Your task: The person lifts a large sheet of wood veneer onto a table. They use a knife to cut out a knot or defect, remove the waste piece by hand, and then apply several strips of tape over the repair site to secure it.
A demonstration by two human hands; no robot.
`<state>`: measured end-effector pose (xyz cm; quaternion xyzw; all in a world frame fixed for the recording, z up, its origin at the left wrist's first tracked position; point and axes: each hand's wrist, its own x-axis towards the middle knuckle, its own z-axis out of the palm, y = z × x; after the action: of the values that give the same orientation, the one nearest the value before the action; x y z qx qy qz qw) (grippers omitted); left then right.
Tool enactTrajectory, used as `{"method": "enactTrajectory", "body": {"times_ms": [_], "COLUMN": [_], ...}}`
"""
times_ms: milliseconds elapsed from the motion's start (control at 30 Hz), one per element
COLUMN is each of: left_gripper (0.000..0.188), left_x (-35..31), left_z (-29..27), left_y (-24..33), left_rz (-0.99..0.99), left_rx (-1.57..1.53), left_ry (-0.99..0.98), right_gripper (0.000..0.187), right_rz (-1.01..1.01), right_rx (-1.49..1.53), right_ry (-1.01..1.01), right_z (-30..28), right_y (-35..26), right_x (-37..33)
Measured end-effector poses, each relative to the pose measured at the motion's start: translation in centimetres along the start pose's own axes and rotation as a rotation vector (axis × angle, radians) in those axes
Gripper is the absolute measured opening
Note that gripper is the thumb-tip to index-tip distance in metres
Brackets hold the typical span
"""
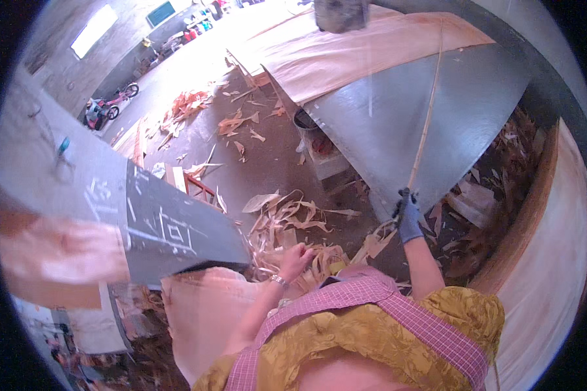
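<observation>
My right hand [407, 216], in a grey-blue glove with dark fingertips, is closed around the near end of a long thin wooden stick [426, 133]. The stick reaches away over a grey sheet-topped table [466, 85] and onto the wood veneer sheets [365, 55] at its far side. Lower and to the left is my bare left hand [297, 262], its fingers curled in and a bracelet or watch at the wrist. Nothing shows in that hand. Below it are torn veneer strips [284, 218] on the floor.
A dark panel with chalk marks [169, 218] stands at the left, with a veneer sheet [205, 319] near it. A tall stack of veneer [541, 221] is close on my right. A bucket [304, 119] sits beside the table. More scraps [186, 107] and a small pink bike [114, 104] are farther off.
</observation>
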<state>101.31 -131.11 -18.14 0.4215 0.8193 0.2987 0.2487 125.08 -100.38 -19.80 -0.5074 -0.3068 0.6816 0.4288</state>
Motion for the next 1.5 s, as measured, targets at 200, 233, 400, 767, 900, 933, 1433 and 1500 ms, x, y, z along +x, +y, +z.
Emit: {"method": "enactTrajectory", "body": {"times_ms": [200, 233, 400, 767, 900, 933, 1433, 1500], "left_gripper": [0.027, 0.024, 0.016, 0.084, 0.095, 0.092, 0.037, 0.041], "left_x": [18.0, 21.5, 39.6, 74.0, 77.0, 77.3, 91.9, 94.1], "left_z": [-8.9, -9.5, -15.5, -14.6, -13.5, -13.3, -16.9, -17.8], "left_y": [-4.4, -5.8, -7.8, 3.0, 5.0, 4.6, 1.2, 1.4], "left_rz": [-0.03, 0.007, 0.204, 0.699, 0.644, 0.664, 0.029, -0.044], "left_rx": [-0.354, -0.42, -0.329, 0.362, 0.575, 0.54, -0.585, -0.477], "left_ry": [-0.055, -0.038, -0.116, -0.021, -0.333, -0.338, -1.116, -1.255], "right_gripper": [0.043, 0.043, 0.04, 0.027, 0.026, 0.026, 0.037, 0.036], "right_rz": [0.018, 0.023, 0.139, 0.035, 0.031, 0.038, -0.545, -0.409], "right_rx": [-0.005, 0.002, -0.028, 0.015, -0.002, -0.008, -0.824, -0.442], "right_ry": [-0.017, -0.013, 0.102, 0.401, 0.499, 0.507, 0.912, 0.812], "right_z": [18.9, 20.9, 31.5, 44.0, 47.6, 49.2, 66.1, 64.7], "right_y": [2.1, 2.3, 3.6, 4.2, 4.2, 4.4, -1.2, -2.3], "right_x": [5.9, 7.4, 10.0, 14.5, 14.3, 14.6, 39.7, 44.4]}}
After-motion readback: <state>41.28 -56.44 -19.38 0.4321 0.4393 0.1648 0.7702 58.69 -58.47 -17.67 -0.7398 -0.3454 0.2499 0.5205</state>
